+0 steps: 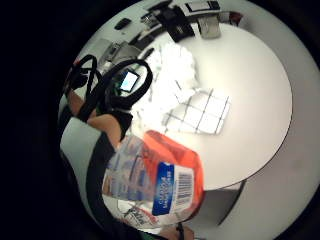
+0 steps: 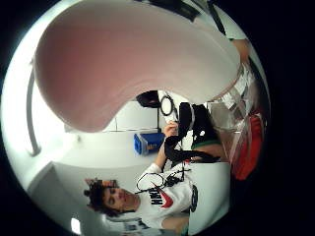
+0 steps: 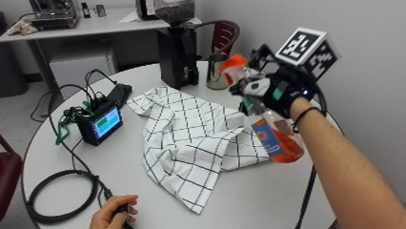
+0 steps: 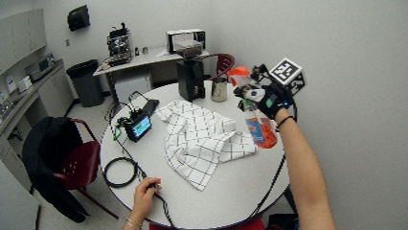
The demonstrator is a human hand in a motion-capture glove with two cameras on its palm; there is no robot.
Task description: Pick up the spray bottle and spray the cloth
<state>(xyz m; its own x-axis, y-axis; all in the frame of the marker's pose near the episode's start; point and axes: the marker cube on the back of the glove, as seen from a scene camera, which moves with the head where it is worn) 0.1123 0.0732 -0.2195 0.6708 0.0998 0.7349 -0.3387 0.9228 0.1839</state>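
A person's bare hand rests on a black cable at the near edge of the round white table. Beyond it, a white cloth with a dark grid lies crumpled mid-table. The gloved right hand grips the neck of a clear spray bottle, orange liquid inside, blue label, orange nozzle, held tilted in the air above the cloth's edge. Farther back stands a black grinder.
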